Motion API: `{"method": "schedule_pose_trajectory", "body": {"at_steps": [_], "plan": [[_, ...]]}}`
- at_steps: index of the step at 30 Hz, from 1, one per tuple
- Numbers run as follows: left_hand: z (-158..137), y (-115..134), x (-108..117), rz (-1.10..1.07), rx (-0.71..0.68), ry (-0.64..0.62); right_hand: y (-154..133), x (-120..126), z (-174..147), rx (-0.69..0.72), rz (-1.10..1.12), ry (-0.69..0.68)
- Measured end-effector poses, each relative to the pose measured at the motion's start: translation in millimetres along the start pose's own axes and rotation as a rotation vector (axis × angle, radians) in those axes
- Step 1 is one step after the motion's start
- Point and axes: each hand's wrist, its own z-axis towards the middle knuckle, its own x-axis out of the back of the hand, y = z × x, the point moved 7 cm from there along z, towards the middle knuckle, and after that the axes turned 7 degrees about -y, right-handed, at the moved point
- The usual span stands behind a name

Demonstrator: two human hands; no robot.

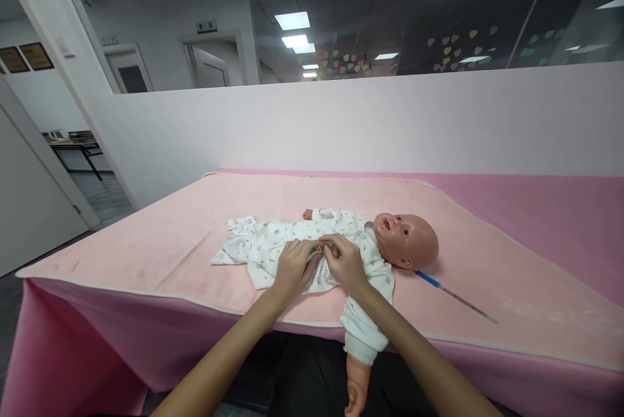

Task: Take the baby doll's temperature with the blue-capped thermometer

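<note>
A baby doll (409, 241) lies on its back, head to the right, dressed in a white patterned top (273, 248) and trousers (231, 249). My left hand (297, 267) and my right hand (345, 262) meet over the doll's belly. Both have their fingers pinched on the front of the top, fingertips nearly touching. The small part of cloth between them, perhaps a fastening, is hidden by the fingers. One doll arm (358, 378) hangs over the near table edge, below my right forearm. The other arm points away, its small hand (307, 214) showing past the sleeve.
A thin stick with a blue end (429, 278) lies beside the doll's head. Under the doll is a peach blanket (160, 235) over a pink tablecloth (550, 215), which hangs down at the front. A white half wall (390, 125) with glass above stands behind the table.
</note>
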Motion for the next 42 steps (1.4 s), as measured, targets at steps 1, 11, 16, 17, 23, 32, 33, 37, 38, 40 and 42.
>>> {"method": "schedule_pose_trajectory", "body": {"at_steps": [1, 11, 16, 17, 23, 32, 33, 37, 38, 40, 42], "plan": [[0, 0, 0, 0.003, -0.004, 0.003, 0, 0, 0, -0.002, -0.003, 0.004], [0, 1, 3, -0.033, 0.007, 0.006, 0, 1, -2, 0.002, -0.043, 0.038], [-1, 4, 5, -0.028, 0.013, 0.016, -1, 3, -2, 0.013, -0.051, 0.053], [-1, 4, 5, -0.031, 0.013, 0.019, -1, 3, -2, 0.017, -0.057, 0.057], [-2, 2, 8, -0.076, 0.024, 0.034, -1, 3, -3, 0.022, -0.086, 0.071], [-5, -8, 11, -0.095, 0.159, 0.102, -4, 6, -3, 0.003, -0.153, 0.079], [-6, -13, 14, -0.086, 0.208, 0.149, -3, 7, -3, -0.012, -0.177, 0.092], [-15, -38, 33, -0.068, 0.432, 0.353, 1, 16, -3, -0.085, -0.279, 0.163], [-17, -44, 38, -0.070, 0.480, 0.391, 2, 19, -4, -0.103, -0.302, 0.181], [-23, -47, 46, -0.060, 0.550, 0.455, 3, 23, -4, -0.133, -0.346, 0.205], [-33, -37, 52, -0.047, 0.574, 0.525, 4, 24, -4, -0.152, -0.377, 0.204]]}}
